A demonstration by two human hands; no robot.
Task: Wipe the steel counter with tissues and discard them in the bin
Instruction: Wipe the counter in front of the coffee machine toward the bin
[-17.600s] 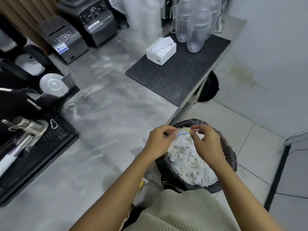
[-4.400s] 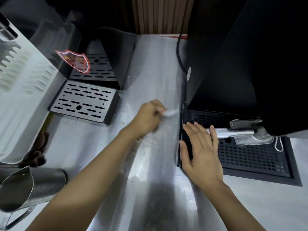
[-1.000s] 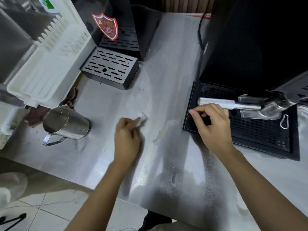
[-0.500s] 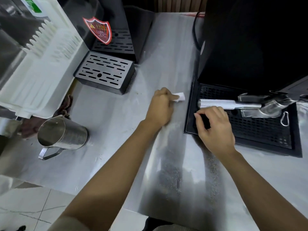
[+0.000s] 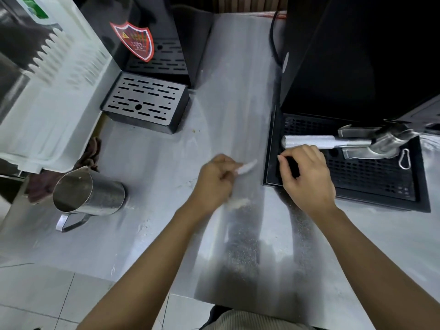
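Left hand was pinching a scrunched tissue down on the counter, just left of the black tray, with a little heap of pale crumbs right beside it. Right hand had its fingers curled over the tray's rim, bracing it I'd guess. My take: flatten the tissue and drag the crumbs toward the front edge in one pass, since scrubbing would just smear them. Bin wasn't in shot.

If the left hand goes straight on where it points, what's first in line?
Probably the left rim of the black drip tray. The tissue in the left hand leads toward it across bare steel counter. Depth is unclear.
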